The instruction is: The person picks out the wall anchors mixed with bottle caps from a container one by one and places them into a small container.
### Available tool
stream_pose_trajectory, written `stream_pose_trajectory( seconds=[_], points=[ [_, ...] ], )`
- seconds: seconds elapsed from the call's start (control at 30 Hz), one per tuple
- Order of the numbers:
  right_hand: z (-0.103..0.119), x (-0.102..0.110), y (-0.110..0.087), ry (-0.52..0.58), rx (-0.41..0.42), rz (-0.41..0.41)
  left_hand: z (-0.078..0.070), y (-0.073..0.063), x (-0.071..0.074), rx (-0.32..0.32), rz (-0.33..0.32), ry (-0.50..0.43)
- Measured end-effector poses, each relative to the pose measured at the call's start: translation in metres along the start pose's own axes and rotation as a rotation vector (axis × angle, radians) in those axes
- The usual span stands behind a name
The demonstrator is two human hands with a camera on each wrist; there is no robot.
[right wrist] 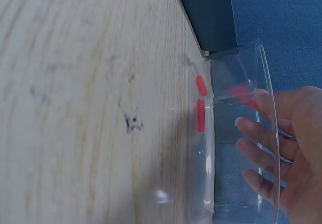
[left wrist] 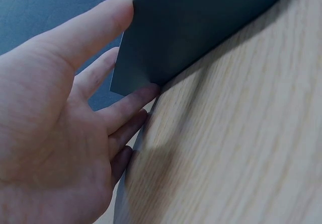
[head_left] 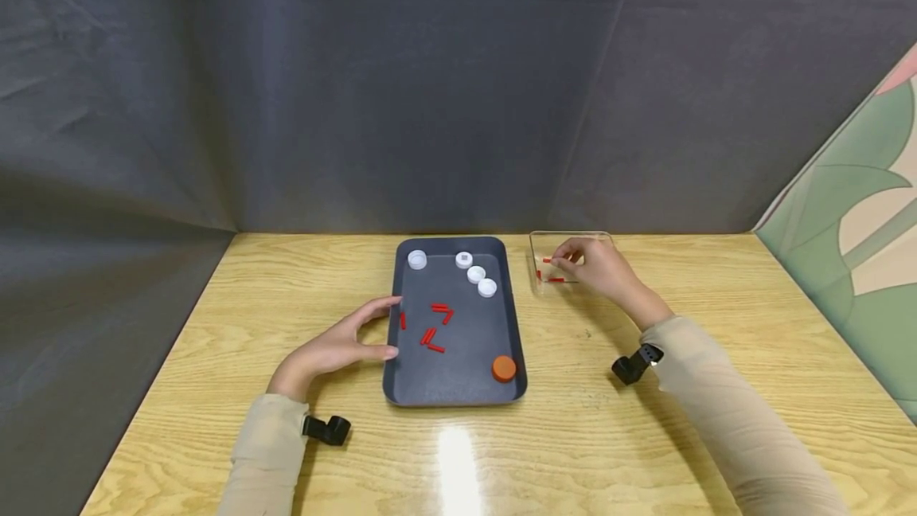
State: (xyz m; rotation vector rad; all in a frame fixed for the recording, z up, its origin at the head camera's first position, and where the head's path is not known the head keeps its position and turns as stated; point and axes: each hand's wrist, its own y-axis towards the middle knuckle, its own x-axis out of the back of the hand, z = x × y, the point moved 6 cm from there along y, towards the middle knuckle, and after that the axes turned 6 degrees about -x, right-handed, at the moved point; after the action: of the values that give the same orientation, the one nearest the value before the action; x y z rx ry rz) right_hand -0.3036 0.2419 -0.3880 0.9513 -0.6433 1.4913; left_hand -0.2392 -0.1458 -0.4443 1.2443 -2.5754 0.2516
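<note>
My right hand (head_left: pixel 591 263) is over the clear plastic box (head_left: pixel 536 249), to the right of the tray. Thumb and index finger pinch a small red stick (right wrist: pixel 244 95), seen through the clear wall in the right wrist view. Two more red sticks (head_left: pixel 556 280) lie on the box's floor. My left hand (head_left: pixel 333 345) is at the left side of the dark grey tray (head_left: pixel 458 388), its spread thumb and fingers touching the wall. Several red sticks (head_left: pixel 428 336) lie scattered in the tray's middle and left.
Several white round caps (head_left: pixel 487 287) sit in the tray's far part, one at the far left and the others toward the right. An orange round cap (head_left: pixel 504 369) lies in its near right corner. A dark cloth (head_left: pixel 430 86) hangs behind the wooden table (head_left: pixel 716 285).
</note>
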Motion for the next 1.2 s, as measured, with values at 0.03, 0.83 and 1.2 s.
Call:
stream_pose_trajectory(
  seconds=[0.03, 0.83, 1.2],
  points=[
    [-0.001, 0.000, 0.000, 0.004, -0.004, 0.000, 0.000, 0.000, 0.000, 0.000, 0.001, 0.000],
    [0.030, 0.016, -0.007, 0.034, 0.139, -0.128, -0.004, 0.001, 0.002, 0.009, -0.003, 0.016],
    [0.062, 0.011, -0.018, 0.052, 0.190, -0.136, -0.005, -0.001, 0.000, 0.007, 0.000, 0.003]
  ],
)
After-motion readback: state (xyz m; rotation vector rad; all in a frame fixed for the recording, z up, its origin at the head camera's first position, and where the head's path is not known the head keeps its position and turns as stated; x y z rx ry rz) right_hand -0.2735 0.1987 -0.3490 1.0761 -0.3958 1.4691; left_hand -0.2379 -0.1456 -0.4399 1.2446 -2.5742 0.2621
